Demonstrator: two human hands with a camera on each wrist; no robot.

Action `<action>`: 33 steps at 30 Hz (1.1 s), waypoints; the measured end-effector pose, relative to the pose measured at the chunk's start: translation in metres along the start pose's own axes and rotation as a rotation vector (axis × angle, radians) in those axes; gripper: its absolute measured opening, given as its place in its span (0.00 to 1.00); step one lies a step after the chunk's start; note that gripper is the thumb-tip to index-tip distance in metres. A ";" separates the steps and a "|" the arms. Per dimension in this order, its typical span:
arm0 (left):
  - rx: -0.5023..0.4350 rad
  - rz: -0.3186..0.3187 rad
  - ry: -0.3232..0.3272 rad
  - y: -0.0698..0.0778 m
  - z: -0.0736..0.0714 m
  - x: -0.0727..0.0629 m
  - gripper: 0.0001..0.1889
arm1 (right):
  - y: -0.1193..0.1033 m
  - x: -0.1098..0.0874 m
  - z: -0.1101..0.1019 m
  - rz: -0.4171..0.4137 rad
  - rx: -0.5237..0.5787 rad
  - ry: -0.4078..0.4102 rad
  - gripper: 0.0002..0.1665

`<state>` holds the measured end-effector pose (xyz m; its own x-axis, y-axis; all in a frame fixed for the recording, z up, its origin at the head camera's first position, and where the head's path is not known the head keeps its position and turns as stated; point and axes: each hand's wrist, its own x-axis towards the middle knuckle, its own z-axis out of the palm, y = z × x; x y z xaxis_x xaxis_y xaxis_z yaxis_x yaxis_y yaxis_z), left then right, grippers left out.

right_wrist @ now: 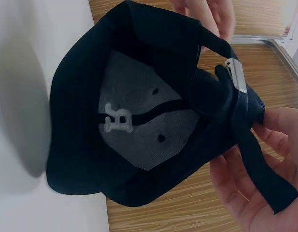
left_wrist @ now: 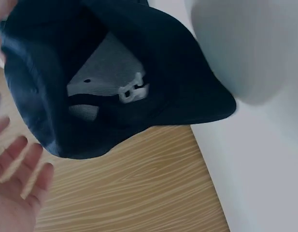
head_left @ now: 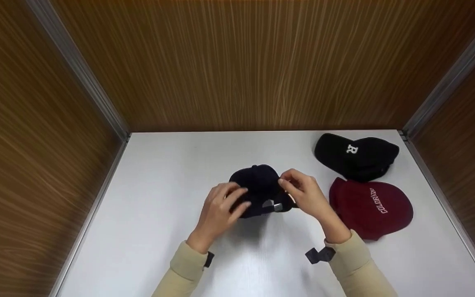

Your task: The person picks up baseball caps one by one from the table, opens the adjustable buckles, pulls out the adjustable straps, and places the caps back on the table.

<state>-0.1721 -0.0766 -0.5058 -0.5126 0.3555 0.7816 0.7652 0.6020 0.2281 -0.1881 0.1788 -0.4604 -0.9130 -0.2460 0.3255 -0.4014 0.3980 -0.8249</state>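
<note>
Pinching the navy cap near its strap with the right hand, spreading the left hand beside it; showing grey lining, white stitching, metal buckle; hanging over the white table, left of the maroon cap.

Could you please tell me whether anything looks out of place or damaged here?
One small oddity: the strap tail of the held navy cap dangles loose past its metal buckle, by the right hand, rather than lying tucked away. Nothing looks spilled or damaged.
</note>
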 end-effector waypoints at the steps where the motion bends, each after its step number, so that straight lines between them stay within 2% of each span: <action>1: -0.003 0.022 -0.014 0.001 0.000 -0.003 0.18 | -0.001 0.002 -0.001 0.012 0.012 -0.010 0.03; 4: -0.004 0.064 -0.057 0.004 0.000 -0.011 0.19 | -0.003 0.008 -0.004 0.033 0.045 -0.036 0.03; 7: 0.012 0.082 -0.061 0.006 0.001 -0.013 0.16 | -0.005 0.013 -0.007 0.038 0.065 -0.070 0.04; 15: 0.097 0.123 0.055 0.004 0.007 -0.010 0.08 | -0.001 0.015 -0.013 0.042 0.194 -0.133 0.06; 19: 0.104 0.115 0.098 0.004 0.008 -0.005 0.05 | 0.003 0.013 -0.016 0.037 0.234 -0.134 0.06; 24: 0.064 0.065 0.089 0.006 0.006 0.005 0.04 | 0.010 0.011 -0.018 0.028 0.244 -0.116 0.07; 33: -0.104 -0.116 0.067 0.007 0.001 0.026 0.02 | 0.037 -0.001 -0.019 0.042 0.288 -0.002 0.13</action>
<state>-0.1805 -0.0622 -0.4840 -0.5752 0.2379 0.7826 0.7406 0.5577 0.3748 -0.2032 0.2107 -0.4820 -0.9280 -0.2365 0.2879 -0.3259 0.1408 -0.9348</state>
